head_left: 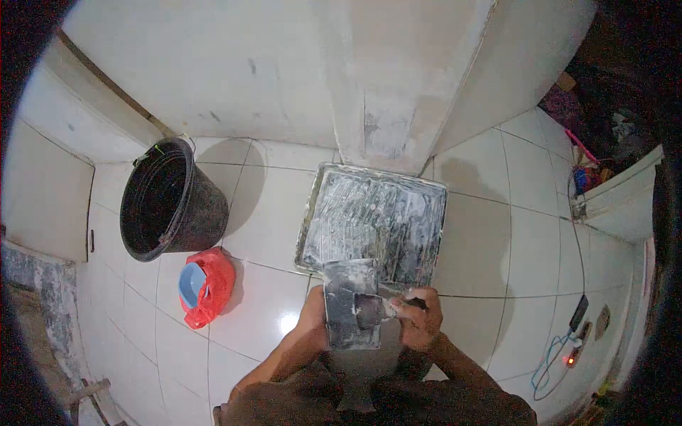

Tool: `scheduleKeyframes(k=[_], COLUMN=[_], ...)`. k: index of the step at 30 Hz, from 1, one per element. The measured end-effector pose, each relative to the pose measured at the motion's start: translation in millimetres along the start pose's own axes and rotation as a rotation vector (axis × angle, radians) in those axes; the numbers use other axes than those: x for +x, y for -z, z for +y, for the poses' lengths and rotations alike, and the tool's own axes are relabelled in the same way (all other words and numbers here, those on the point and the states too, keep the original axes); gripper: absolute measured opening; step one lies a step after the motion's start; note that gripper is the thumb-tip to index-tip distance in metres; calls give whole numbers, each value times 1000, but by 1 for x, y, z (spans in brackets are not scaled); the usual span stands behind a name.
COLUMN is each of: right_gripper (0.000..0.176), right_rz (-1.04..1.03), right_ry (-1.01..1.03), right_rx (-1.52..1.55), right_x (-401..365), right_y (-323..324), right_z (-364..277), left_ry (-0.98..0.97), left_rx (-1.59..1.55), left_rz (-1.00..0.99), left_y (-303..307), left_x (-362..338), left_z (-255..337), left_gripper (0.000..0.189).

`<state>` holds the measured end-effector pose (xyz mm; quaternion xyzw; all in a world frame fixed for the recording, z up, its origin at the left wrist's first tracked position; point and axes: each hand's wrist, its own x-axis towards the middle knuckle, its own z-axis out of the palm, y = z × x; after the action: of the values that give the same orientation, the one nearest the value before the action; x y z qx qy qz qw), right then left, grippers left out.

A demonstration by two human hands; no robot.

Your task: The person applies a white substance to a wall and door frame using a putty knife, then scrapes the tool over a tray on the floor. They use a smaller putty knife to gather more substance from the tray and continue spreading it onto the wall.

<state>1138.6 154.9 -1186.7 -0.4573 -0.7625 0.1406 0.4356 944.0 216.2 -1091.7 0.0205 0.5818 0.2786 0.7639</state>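
Observation:
My left hand (312,317) is closed around the left edge of a flat rectangular plate (342,334), dark grey and smeared with white paste. Over that plate, my right hand (420,321) grips a small putty knife (369,311) whose blade lies across the plate's surface. Paste whitens my right fingers. Just beyond both hands, a wide rectangular tray (310,213) sits on the floor, its inside coated with streaked white paste.
A black bucket (204,213) stands at left, with a red plastic bag (222,284) holding a light blue bowl (192,285) nearby. A patched wall corner (387,128) rises behind the tray. At right, a cable and a lit power strip (572,355) lie on white tiles.

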Motion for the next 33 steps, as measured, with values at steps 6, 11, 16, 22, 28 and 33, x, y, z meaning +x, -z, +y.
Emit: scheduleKeyframes(k=[6,11,16,22,28,33], right_gripper=[13,19,24,26,25,26], right_rz=[89,1,-91,-269,-257,-192], right_ry=[-177,-197,-890,-910,-889,-782], right_rx=[126,17,899,676,440,429], right_x=[-47,-16,-23,-5,14,16], right_y=[8,45,57,72,69,61], right_z=[35,-3,-36,-52,-60,-51], left_ry=[-45,-129,-280,-406,-561,-912], left_rx=[-55,-150,-115,-267,-366,199], left_rz=[-94,-75,-104,-87,89,80], left_y=[6,17,18,14,-4,11], left_x=[-1,21,30,29,24,39], left_z=[1,-7,-13,-17,-23,-27], left_gripper=[39,37,40,44,37,23])
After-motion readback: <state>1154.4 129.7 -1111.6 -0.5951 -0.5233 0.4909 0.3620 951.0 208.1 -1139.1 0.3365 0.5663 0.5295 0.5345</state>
